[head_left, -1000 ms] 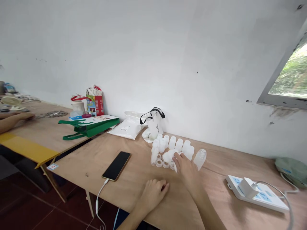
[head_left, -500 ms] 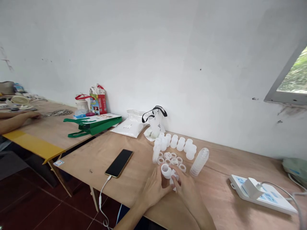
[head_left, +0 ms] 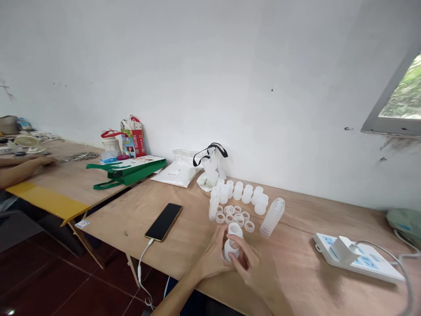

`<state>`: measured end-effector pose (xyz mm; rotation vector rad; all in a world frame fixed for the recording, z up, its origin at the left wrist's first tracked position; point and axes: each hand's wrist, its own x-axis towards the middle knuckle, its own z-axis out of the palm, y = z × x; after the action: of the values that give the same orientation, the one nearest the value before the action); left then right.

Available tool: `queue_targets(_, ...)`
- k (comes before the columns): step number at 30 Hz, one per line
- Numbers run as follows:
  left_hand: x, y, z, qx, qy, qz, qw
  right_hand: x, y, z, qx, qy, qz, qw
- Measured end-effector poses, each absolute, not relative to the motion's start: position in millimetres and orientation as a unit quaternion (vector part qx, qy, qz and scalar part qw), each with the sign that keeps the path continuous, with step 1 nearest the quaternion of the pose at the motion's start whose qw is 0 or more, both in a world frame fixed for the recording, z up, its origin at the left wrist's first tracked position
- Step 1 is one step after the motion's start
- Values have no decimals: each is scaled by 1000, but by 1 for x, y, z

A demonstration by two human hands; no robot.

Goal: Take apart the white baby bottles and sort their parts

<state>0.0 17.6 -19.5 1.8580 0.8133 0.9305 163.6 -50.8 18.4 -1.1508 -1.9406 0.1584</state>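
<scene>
Close to the table's front edge, my left hand [head_left: 213,254] curls round the left side of a white plastic bottle [head_left: 234,229] with a round opening facing up. My right hand [head_left: 251,261] closes on it from the right, thumb and fingers pressed to the lower white part [head_left: 230,250]. Whether the two parts are one piece is hidden by my fingers. Just beyond lie several translucent plastic rings [head_left: 249,226]. Behind them, several white waisted bottles [head_left: 247,193] stand in a curved row. A stack of clear cups [head_left: 272,217] is to the right.
A phone [head_left: 163,222] on a white cable lies left. A power strip [head_left: 358,259] with a plugged-in adapter sits right. Along the wall are a white plastic package [head_left: 177,169], a white bag [head_left: 212,171] and a green bag [head_left: 131,171]. Another person's arm [head_left: 23,169] rests on the left table.
The bottle's opening has moved right and slightly up between my hands. The other white part now sits below it, and my right fingers have shifted round it. The view has tilted slightly.
</scene>
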Motion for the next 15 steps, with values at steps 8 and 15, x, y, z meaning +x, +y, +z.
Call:
queue_targets(8,-3,9,4,770,333,322,438,183,-53,33,-419,-760,-51,494)
queue_targets(15,-4,3,20,779,383,267,418,268,-63,49,-690,-594,-74,407)
